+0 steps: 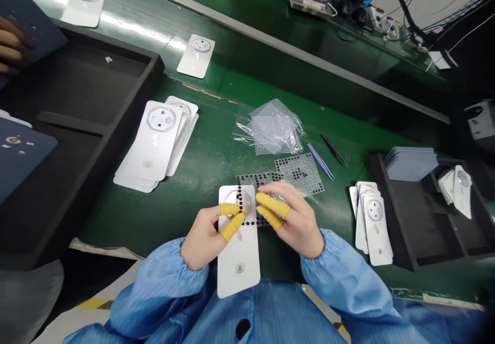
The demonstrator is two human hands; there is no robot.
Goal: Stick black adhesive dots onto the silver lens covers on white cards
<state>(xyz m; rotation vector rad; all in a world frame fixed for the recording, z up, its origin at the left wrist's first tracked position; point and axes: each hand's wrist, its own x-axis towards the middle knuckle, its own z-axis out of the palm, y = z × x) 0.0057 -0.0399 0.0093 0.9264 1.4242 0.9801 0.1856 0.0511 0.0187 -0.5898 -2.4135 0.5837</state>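
Note:
A clear sheet edged with black dots (250, 224) lies partly over a white panel (238, 272) printed with an octagonal outline. Finger and thumb of my left hand (207, 234), both in yellow finger cots, are closed on the sheet's left edge above the panel. My right hand (292, 215), also with two yellow cots, hovers at the middle of the sheet. Its finger and thumb tips point left with a small gap between them, and nothing shows in them. A second dotted sheet (299, 175) lies just beyond.
Purple tweezers (320, 161), black tweezers (333, 149) and clear plastic bags (273, 127) lie beyond my hands. White panels are stacked left (154, 148) and right (374, 225). Black trays stand at left (127, 107) and right (429, 230). Another person's hand (10, 47) is at far left.

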